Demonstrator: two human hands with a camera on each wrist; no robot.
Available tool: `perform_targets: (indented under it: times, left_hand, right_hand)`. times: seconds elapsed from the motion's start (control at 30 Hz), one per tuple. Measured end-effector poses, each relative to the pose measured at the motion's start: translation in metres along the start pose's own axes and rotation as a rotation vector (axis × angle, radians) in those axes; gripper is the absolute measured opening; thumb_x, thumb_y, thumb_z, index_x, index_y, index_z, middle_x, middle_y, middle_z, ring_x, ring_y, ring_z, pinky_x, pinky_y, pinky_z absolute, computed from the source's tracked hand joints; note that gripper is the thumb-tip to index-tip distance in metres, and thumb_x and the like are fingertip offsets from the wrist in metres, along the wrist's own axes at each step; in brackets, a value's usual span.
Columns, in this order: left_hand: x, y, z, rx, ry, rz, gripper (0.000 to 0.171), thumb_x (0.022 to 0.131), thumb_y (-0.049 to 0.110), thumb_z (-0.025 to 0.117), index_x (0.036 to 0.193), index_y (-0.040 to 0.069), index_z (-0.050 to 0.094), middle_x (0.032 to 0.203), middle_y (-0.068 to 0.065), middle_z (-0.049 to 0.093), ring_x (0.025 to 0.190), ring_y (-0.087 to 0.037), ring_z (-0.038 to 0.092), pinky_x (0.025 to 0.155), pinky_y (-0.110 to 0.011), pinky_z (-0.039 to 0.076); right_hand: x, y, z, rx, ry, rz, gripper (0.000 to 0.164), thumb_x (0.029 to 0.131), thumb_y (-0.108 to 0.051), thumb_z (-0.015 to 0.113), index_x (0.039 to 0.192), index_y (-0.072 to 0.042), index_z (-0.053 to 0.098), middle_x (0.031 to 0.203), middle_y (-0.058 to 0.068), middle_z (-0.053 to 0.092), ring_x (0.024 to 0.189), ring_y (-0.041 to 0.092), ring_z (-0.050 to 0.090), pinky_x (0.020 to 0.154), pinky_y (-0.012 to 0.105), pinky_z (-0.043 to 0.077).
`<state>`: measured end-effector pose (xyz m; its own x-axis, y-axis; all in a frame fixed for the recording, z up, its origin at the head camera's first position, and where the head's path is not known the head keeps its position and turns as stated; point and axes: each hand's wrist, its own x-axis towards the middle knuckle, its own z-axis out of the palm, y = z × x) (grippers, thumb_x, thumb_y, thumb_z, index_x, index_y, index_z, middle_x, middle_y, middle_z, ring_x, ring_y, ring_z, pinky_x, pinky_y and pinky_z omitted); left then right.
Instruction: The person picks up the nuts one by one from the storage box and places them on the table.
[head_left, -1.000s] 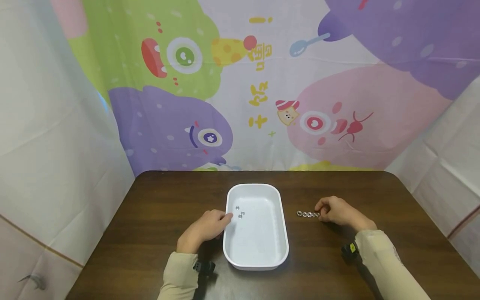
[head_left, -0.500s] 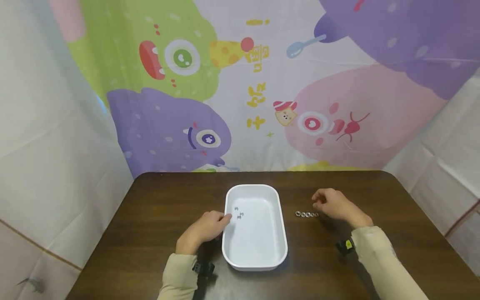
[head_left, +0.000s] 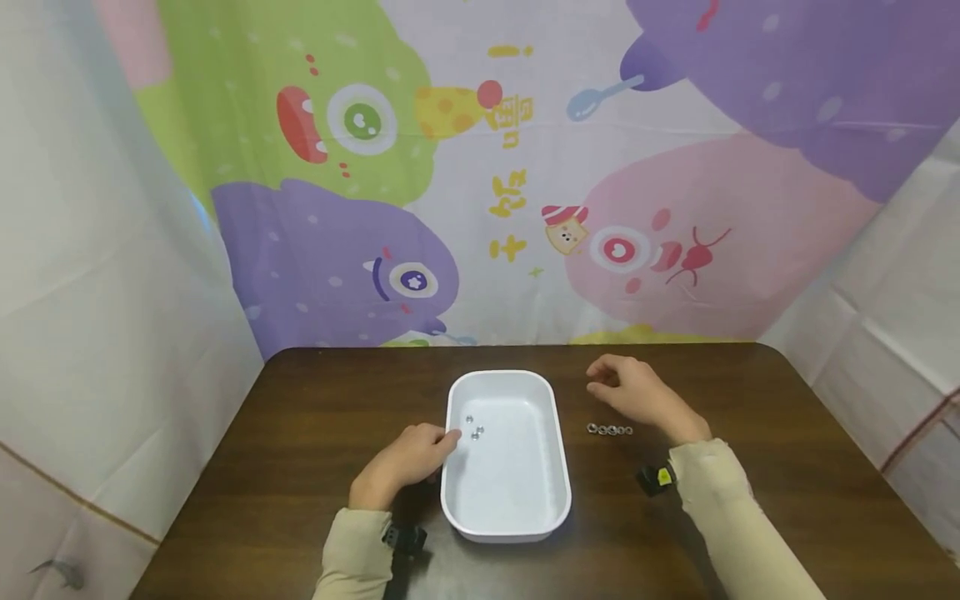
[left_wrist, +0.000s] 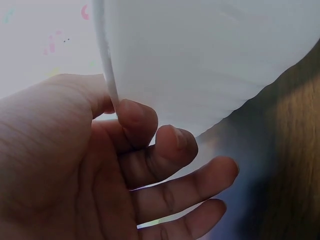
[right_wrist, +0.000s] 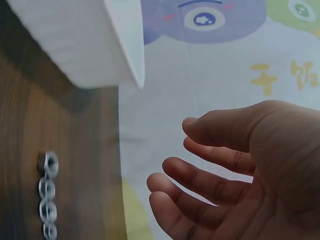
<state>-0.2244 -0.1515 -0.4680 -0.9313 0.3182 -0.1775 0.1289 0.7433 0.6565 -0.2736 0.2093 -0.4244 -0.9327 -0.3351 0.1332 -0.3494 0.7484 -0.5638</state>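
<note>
My left hand pinches the left rim of a white rectangular tray, thumb over the edge and curled fingers against the outer wall, as the left wrist view shows. Inside the tray, near its left wall, lie three small metal nuts. To the right of the tray a short row of several metal nuts lies on the table; the right wrist view shows part of this row of nuts. My right hand hovers just behind that row, fingers loosely bent, with nothing seen between thumb and fingertips.
The brown wooden table ends at a cartoon-printed curtain at the back. White cloth hangs on the left and right. Each wrist wears a small black camera.
My right hand has lifted off the right end of the nut row and moved left and back, toward the tray. The left hand keeps its hold on the rim.
</note>
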Motion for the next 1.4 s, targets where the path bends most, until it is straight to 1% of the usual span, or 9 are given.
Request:
perform_targets:
  times: [0.07,0.27,0.4,0.5,0.7,0.87,1.03,1.2,1.4]
  left_hand:
    - [-0.001,0.000,0.001,-0.003,-0.006,-0.006,0.043,0.107,0.036,0.046,0.077,0.010,0.062,0.059,-0.002,0.054,0.054,-0.016,0.052,0.059,-0.032,0.043]
    - [0.000,-0.001,0.002,-0.001,-0.008,0.005,0.045,0.107,0.036,0.045,0.074,0.010,0.061,0.055,-0.001,0.052,0.052,-0.015,0.050,0.058,-0.032,0.042]
    - [0.003,-0.002,0.002,0.009,-0.007,0.007,0.046,0.107,0.036,0.044,0.073,0.010,0.060,0.055,-0.001,0.052,0.052,-0.015,0.050,0.058,-0.032,0.042]
    - [0.004,-0.002,0.002,0.013,-0.005,0.013,0.046,0.107,0.036,0.044,0.072,0.010,0.060,0.055,-0.001,0.052,0.052,-0.015,0.049,0.058,-0.032,0.042]
    - [0.003,-0.002,0.001,0.011,-0.009,0.015,0.048,0.108,0.036,0.044,0.070,0.010,0.058,0.053,-0.001,0.051,0.051,-0.015,0.048,0.057,-0.031,0.040]
    - [0.003,-0.001,0.002,0.006,-0.013,0.011,0.048,0.108,0.036,0.044,0.071,0.010,0.059,0.054,-0.001,0.051,0.051,-0.015,0.047,0.056,-0.031,0.039]
    - [0.003,0.000,0.001,0.011,-0.009,0.002,0.047,0.108,0.035,0.044,0.072,0.010,0.060,0.054,-0.001,0.051,0.052,-0.015,0.047,0.056,-0.031,0.040]
    - [0.003,-0.001,0.001,0.006,-0.015,0.004,0.046,0.108,0.036,0.044,0.072,0.010,0.060,0.055,-0.001,0.051,0.052,-0.015,0.048,0.057,-0.031,0.041]
    - [0.003,0.000,0.001,0.011,-0.014,0.016,0.046,0.108,0.034,0.045,0.071,0.010,0.060,0.054,-0.001,0.052,0.052,-0.015,0.049,0.056,-0.031,0.041]
  right_hand:
    - [0.003,-0.004,0.004,0.014,-0.006,-0.010,0.020,0.096,-0.014,0.068,0.111,0.000,0.068,0.101,0.011,0.072,0.098,0.027,0.067,0.088,0.048,0.054]
    - [0.011,-0.014,0.014,0.057,-0.032,-0.020,0.021,0.098,-0.015,0.068,0.115,-0.002,0.067,0.104,0.011,0.072,0.099,0.027,0.067,0.089,0.049,0.054]
    - [0.015,-0.021,0.018,0.071,-0.040,-0.028,0.022,0.098,-0.015,0.067,0.116,-0.003,0.067,0.105,0.011,0.072,0.100,0.027,0.067,0.090,0.048,0.054]
    - [0.017,-0.026,0.019,0.089,-0.051,-0.029,0.024,0.099,-0.015,0.066,0.118,-0.002,0.066,0.107,0.011,0.071,0.102,0.027,0.067,0.090,0.049,0.054]
    - [0.020,-0.037,0.023,0.115,-0.076,-0.027,0.027,0.099,-0.017,0.065,0.121,-0.001,0.066,0.108,0.010,0.071,0.101,0.026,0.067,0.090,0.048,0.055]
    - [0.025,-0.046,0.029,0.122,-0.083,-0.040,0.027,0.100,-0.018,0.066,0.121,0.000,0.067,0.106,0.009,0.071,0.098,0.023,0.067,0.087,0.044,0.055]
    - [0.030,-0.056,0.037,0.130,-0.092,-0.049,0.028,0.100,-0.018,0.066,0.122,-0.002,0.067,0.108,0.009,0.071,0.099,0.022,0.065,0.084,0.040,0.055]
    - [0.033,-0.062,0.047,0.163,-0.098,-0.054,0.025,0.099,-0.017,0.066,0.120,-0.003,0.068,0.108,0.009,0.072,0.097,0.021,0.066,0.083,0.039,0.055]
    - [0.037,-0.067,0.058,0.208,-0.077,-0.066,0.022,0.097,-0.013,0.068,0.115,-0.001,0.069,0.104,0.011,0.072,0.094,0.024,0.069,0.083,0.039,0.056]
